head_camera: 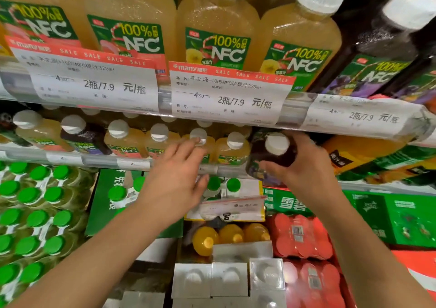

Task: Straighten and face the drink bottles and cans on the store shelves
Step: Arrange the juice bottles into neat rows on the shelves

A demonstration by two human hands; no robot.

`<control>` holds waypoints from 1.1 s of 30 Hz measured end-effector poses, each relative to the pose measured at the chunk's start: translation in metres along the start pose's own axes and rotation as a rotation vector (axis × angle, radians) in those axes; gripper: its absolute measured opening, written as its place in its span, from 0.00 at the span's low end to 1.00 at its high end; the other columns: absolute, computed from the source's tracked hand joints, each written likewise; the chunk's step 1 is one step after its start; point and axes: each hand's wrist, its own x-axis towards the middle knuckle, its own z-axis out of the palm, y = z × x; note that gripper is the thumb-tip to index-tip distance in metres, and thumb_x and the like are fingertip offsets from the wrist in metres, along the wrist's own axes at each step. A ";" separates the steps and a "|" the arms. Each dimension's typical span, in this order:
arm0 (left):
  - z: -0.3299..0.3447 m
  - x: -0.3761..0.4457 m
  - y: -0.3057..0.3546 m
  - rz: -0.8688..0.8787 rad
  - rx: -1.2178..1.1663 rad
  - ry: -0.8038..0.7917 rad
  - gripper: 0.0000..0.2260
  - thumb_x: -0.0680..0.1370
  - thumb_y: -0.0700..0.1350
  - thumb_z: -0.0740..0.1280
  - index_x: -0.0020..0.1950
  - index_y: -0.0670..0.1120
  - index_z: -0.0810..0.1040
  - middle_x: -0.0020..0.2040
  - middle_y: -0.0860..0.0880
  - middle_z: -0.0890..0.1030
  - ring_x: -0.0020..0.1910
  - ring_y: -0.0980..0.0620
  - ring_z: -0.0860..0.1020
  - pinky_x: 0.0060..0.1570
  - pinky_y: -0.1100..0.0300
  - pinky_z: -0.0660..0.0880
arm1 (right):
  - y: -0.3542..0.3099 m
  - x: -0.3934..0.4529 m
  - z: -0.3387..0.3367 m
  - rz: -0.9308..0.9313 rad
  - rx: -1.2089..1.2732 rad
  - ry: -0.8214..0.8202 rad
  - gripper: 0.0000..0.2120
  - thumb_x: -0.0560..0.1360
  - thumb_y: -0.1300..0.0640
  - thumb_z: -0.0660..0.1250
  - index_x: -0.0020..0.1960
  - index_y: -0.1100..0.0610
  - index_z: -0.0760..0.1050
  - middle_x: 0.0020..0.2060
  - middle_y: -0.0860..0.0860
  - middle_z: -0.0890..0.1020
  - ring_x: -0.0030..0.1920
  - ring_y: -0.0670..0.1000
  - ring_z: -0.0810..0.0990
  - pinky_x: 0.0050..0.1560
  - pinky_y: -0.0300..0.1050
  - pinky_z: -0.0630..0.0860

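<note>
**Both hands at the middle juice shelf**

The right hand (304, 166) reaches in from lower right with the forearm angled up toward the shelf. Its fingers (271, 167) are curled round a dark purple juice bottle (266, 159) with a white cap, thumb at the near side and the other fingers wrapped behind the shoulder. The bottle is tilted, its base at the front edge of the middle shelf (141, 163), just right of the row of pale juice bottles.

The left hand (179, 178) extends from lower left, palm down, fingers spread and mostly straight. The fingertips (197, 141) lie at the white cap of a pale yellow juice bottle (200, 145); whether they touch it cannot be told.

The upper shelf's bottles (219, 31) carry green labels reading "100% NFC". Two red-and-white price tags (231, 90) hang in front: "many", "SALE SALE", "2瓶/7.9 元/瓶", a struck-through "4.90", and "100%NFC苹果汁325ml" on the middle one. A third tag at the right repeats "2瓶/7.9".

Below are green-capped bottles (35, 218) in shrink wrap at left, orange-capped bottles (205, 239), red packs with barcodes (299, 237), and a green carton (292, 204) printed "雪碧".
</note>
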 end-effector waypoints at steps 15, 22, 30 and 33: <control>0.034 0.027 0.001 0.004 0.258 -0.101 0.34 0.69 0.53 0.75 0.72 0.43 0.72 0.67 0.44 0.73 0.68 0.39 0.70 0.51 0.43 0.79 | 0.041 0.059 0.023 -0.028 -0.294 -0.147 0.31 0.75 0.44 0.74 0.73 0.54 0.71 0.68 0.56 0.78 0.68 0.61 0.74 0.66 0.55 0.73; 0.036 0.028 0.003 -0.025 0.257 -0.109 0.31 0.70 0.55 0.73 0.71 0.45 0.74 0.68 0.45 0.72 0.70 0.41 0.68 0.47 0.45 0.80 | 0.048 0.073 0.028 -0.030 -0.343 -0.274 0.30 0.75 0.42 0.73 0.73 0.51 0.69 0.69 0.55 0.76 0.66 0.61 0.76 0.63 0.56 0.76; 0.039 0.027 0.001 -0.012 0.250 -0.082 0.29 0.68 0.54 0.74 0.67 0.46 0.76 0.67 0.45 0.72 0.68 0.41 0.69 0.44 0.47 0.80 | 0.045 0.078 0.025 -0.062 -0.397 -0.336 0.27 0.75 0.43 0.73 0.69 0.48 0.68 0.68 0.54 0.76 0.68 0.60 0.73 0.64 0.56 0.75; 0.038 0.028 0.002 -0.019 0.248 -0.091 0.28 0.69 0.54 0.74 0.67 0.47 0.76 0.68 0.46 0.72 0.69 0.41 0.69 0.46 0.46 0.80 | 0.045 0.077 0.021 -0.103 -0.419 -0.360 0.27 0.74 0.46 0.75 0.68 0.48 0.69 0.67 0.54 0.76 0.67 0.61 0.74 0.63 0.56 0.76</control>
